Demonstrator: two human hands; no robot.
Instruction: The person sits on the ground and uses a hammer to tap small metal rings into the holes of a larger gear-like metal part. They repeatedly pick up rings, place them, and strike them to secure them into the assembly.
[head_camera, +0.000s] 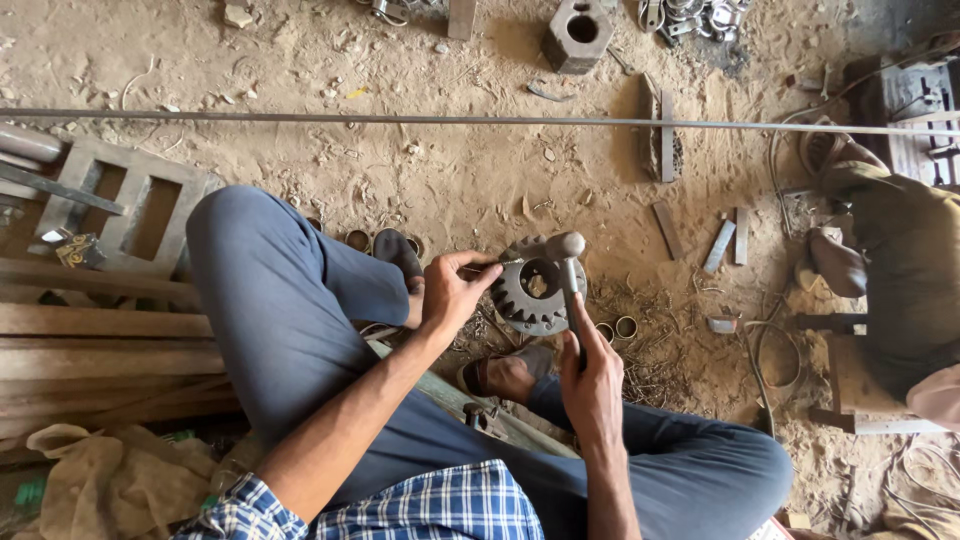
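Note:
A dark toothed gear (522, 300) with a round centre hole lies on the sandy ground between my feet. My left hand (452, 290) pinches a thin metal rod, a punch or chisel (492, 266), with its tip against the gear's upper left rim. My right hand (592, 378) grips the handle of a hammer (567, 262), whose metal head hovers just above the gear's top right. I sit with grey trousers and sandals on, knees spread on either side of the gear.
Two small metal rings (615, 329) lie right of the gear. A long thin bar (450, 120) crosses the ground above. Wooden planks (90, 340) sit left, a metal block (577, 35) at top, another person's leg (900, 260) at right.

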